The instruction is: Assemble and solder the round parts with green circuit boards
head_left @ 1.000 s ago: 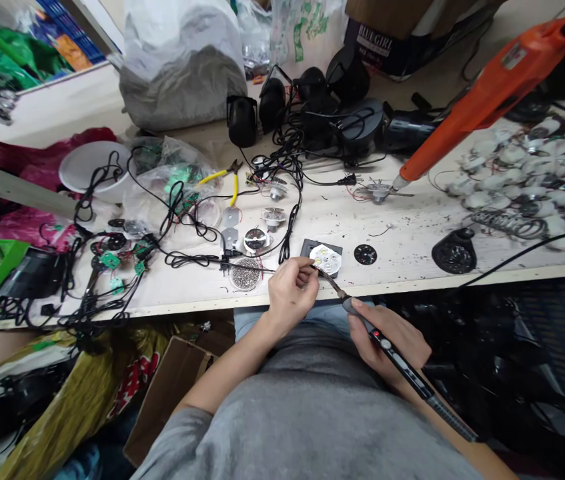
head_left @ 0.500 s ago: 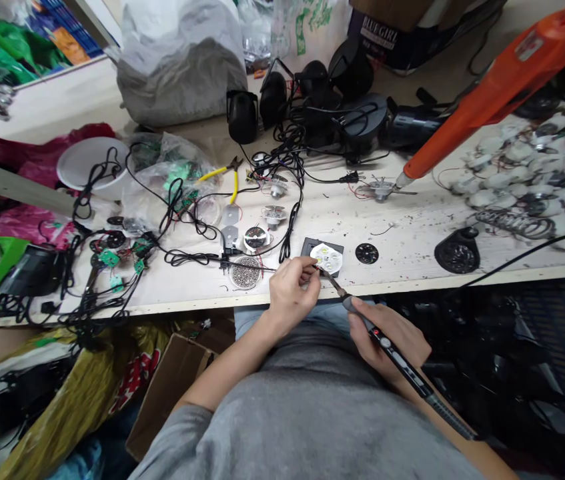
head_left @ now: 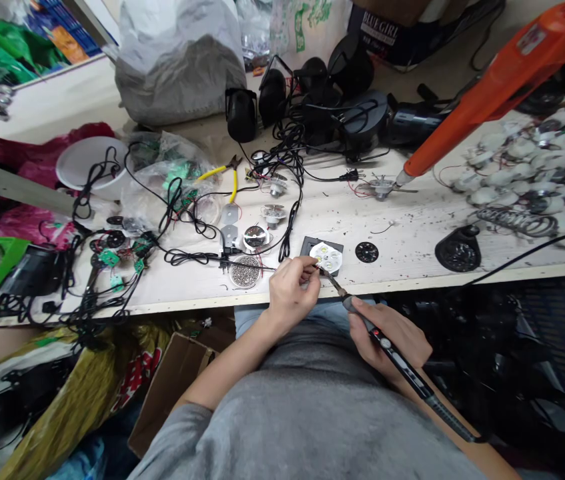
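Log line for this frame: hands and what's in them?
left hand: beside white round LED board | right hand: holds soldering iron, tip near board

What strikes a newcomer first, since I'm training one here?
An orange tool slants across the upper right, above a heap of white round parts. At front centre, the right hand holds a black soldering iron to a white LED board beside the left hand.
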A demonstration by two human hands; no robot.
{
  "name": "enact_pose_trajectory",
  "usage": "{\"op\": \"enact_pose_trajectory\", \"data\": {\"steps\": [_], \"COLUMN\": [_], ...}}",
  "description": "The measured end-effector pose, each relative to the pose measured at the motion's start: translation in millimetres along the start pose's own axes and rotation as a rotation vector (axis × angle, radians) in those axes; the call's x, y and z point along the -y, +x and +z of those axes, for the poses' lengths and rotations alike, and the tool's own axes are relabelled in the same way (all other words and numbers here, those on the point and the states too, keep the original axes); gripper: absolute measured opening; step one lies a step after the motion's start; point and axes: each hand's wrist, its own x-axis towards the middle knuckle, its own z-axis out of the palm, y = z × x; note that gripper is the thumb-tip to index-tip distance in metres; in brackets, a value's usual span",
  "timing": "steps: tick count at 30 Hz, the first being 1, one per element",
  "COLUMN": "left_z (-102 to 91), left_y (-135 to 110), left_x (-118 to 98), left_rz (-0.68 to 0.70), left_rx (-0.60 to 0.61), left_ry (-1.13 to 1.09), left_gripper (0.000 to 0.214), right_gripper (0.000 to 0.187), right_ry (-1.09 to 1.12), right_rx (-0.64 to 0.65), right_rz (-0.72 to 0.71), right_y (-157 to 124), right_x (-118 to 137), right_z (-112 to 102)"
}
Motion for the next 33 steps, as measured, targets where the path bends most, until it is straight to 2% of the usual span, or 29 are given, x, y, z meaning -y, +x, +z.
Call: {"op": "enact_pose_trajectory", "data": {"steps": [6,14,20,25,29,33], "left_z": [0.9,1.7,0.6,1.2,-0.1,-4.5], "left_y": [0,0,0,1,2,1], "left_x": [0,1,0,0,1,1], "left_rz": [-0.008,-0.016,-0.032,-0.006,0.038,0.119], "left_rx": [0.0,-0.007,0.01,-0.007,-0.008,-0.024], "left_ry": [0.001,-0.008,0.002,0.013,0.025,0.075], "left_gripper": [0.013,0.015,0.013,0.012,0.011,0.009], "right_gripper": [0.041,0.04,0.049,0.046,0.047,0.038], "right_ry": [0.028,0.063,0.085,0.095,0.056,-0.094], "right_rx": [-0.012,-0.023,0.042,-0.033,-0.069,-0.16], "right_rz": [0.013,-0.017,-0.009,-0.033,0.023,0.179], "right_y": [-5,-4,0,2,-8,-21], "right_x": [-1,-1,-1,-2,-9,-39], "right_z": [2,2,-12,-20,-24,-38]}}
